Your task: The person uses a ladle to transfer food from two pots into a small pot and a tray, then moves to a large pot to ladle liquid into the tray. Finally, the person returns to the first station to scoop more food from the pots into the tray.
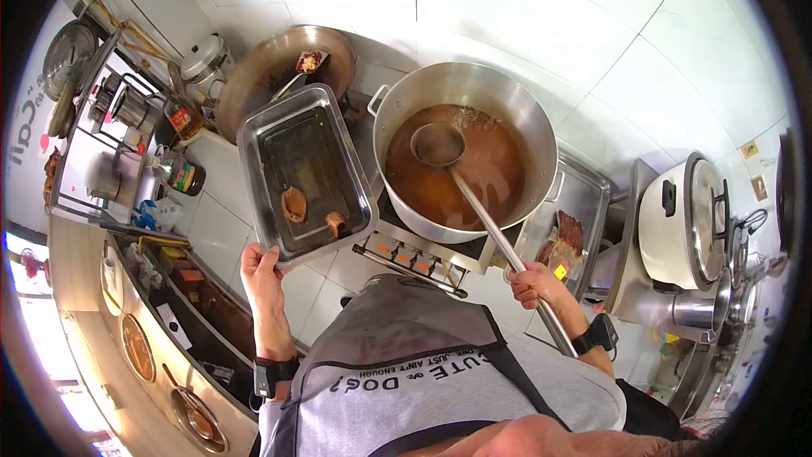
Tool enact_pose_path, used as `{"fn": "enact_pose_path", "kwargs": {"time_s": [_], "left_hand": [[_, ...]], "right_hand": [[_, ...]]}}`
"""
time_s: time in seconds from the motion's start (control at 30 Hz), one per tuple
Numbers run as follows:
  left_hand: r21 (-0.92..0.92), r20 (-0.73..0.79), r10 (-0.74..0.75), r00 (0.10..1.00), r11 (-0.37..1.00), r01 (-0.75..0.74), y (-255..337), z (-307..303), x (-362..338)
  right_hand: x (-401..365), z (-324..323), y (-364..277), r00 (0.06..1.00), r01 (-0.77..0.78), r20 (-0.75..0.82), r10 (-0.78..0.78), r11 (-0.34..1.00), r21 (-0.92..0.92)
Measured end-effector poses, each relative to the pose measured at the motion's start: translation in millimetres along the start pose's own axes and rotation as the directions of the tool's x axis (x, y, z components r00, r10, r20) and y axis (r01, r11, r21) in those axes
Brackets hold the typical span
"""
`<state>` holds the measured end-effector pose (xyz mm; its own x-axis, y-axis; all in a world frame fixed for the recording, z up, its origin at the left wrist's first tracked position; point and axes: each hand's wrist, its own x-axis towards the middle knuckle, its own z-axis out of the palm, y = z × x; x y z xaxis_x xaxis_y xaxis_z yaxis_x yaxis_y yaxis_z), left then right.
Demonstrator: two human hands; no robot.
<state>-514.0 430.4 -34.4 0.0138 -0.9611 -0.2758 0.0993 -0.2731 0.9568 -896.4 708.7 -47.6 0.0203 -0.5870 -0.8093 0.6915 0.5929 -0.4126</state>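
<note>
Left hand [260, 278] fingers clamp tray [247, 152] corner; right hand [533, 283] fingers wrap ladle [482, 216] handle, bowl in pot [529, 118].

tray [254, 131] left of pot [524, 118], ladle [437, 144] in pot

My steel tray [254, 165], holding dark liquid and two brown pieces [293, 203], is hovering just beside the pot [526, 110], where my long ladle [485, 216] is sitting bowl-down in brown broth [491, 161].
</note>
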Motion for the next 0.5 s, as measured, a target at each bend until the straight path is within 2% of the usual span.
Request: {"fn": "enact_pose_path", "kwargs": {"time_s": [0.07, 0.23, 0.3, 0.33, 0.4, 0.43, 0.5], "left_hand": [[0.008, 0.000, -0.007, 1.000, 1.000, 0.007, -1, -2, 1], [-0.026, -0.020, 0.007, 1.000, 1.000, -0.008, -5, -6, -2], [-0.056, -0.019, 0.004, 1.000, 0.998, -0.005, -5, -7, -2], [-0.085, -0.014, 0.005, 1.000, 0.996, -0.006, -5, -7, -2], [-0.081, -0.025, -0.002, 1.000, 0.997, -0.001, -4, -7, -4], [-0.075, -0.035, -0.005, 0.999, 0.997, 0.003, -4, -8, -4], [-0.076, -0.029, -0.001, 1.000, 0.997, -0.002, -7, -12, -2]], "right_hand": [[-7, 2, -6, 0.997, -0.004, -0.076, -0.004, 0.995, -0.102], [-19, 11, -15, 0.980, 0.001, -0.195, -0.044, 0.977, -0.215], [-16, 4, -15, 0.987, -0.028, -0.159, 0.014, 0.996, -0.085], [-16, 1, -15, 0.987, -0.028, -0.160, 0.014, 0.996, -0.087], [-15, -3, -14, 1.000, -0.017, -0.017, 0.019, 0.996, 0.093], [-14, -6, -13, 1.000, -0.016, -0.018, 0.018, 0.996, 0.093], [-7, -11, -9, 0.995, -0.046, 0.094, 0.029, 0.981, 0.188]]}}
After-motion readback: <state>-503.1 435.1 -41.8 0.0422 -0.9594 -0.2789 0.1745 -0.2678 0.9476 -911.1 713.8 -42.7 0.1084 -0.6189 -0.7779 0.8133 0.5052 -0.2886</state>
